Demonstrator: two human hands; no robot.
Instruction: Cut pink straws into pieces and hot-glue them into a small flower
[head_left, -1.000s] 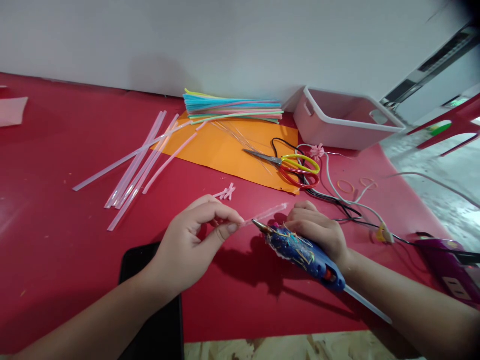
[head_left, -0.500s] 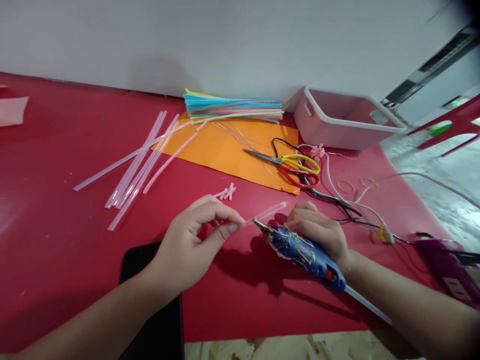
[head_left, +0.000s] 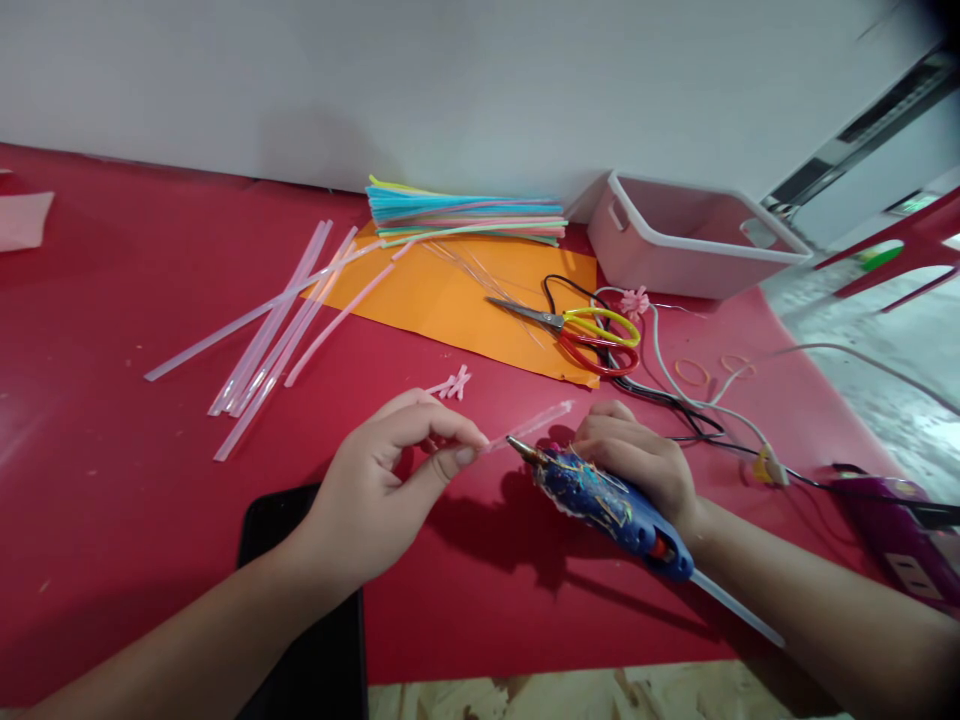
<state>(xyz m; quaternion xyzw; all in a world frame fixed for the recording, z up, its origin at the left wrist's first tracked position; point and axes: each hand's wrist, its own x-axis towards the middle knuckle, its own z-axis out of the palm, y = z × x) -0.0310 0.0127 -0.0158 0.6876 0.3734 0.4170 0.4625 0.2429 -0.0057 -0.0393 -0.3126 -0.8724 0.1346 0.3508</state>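
Between thumb and forefinger, my left hand [head_left: 397, 480] pinches one end of a short, clear pinkish strip [head_left: 536, 422], which points up and to the right. My right hand [head_left: 637, 455] is wrapped round the handle of a blue glue gun [head_left: 607, 505], smeared with dried glue and bits of thread. The gun's metal nozzle [head_left: 521, 448] is at the strip, close to my left fingertips; whether it touches I cannot tell. From the gun's rear sticks a glue stick [head_left: 739, 607]. Just beyond my left hand lie small pink cut pieces [head_left: 454, 383].
Pink straws [head_left: 277, 330] lie at left on the red table [head_left: 112, 450]. An orange sheet [head_left: 442, 300] bears scissors [head_left: 559, 322] and a pipe-cleaner bundle [head_left: 465, 212]. A pink bin [head_left: 690, 240], cords [head_left: 682, 400], rubber bands [head_left: 691, 373], a purple power strip [head_left: 900, 530] and a black tablet-like slab [head_left: 322, 640] surround my hands.
Almost nothing differs. Both hands, the strip and the glue gun keep the same position, with only a very slight shift of the view.
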